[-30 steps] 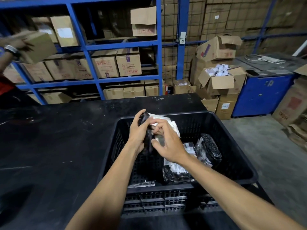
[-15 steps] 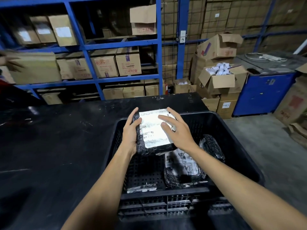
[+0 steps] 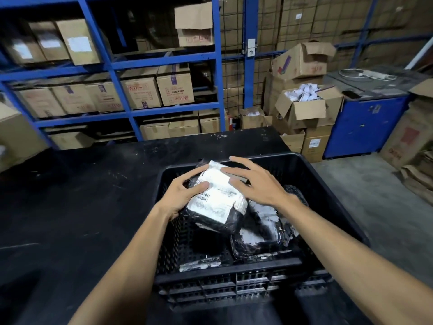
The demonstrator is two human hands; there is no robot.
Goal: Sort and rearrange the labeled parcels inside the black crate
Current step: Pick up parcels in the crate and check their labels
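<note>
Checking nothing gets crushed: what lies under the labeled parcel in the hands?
Under the held parcel, bare crate floor and a second wrapped parcel at its right. What lies directly beneath is covered.

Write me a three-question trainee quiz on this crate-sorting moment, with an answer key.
1. True or false: the parcel in hand shows its white label face up.
2. Which hand grips the parcel's side: the left hand or the right hand?
3. Multiple choice: the black crate stands on A) a black table, B) the floor, C) a blue shelf.

Key: 1 true. 2 left; the right lies with fingers spread over the top. 3 A.
</note>
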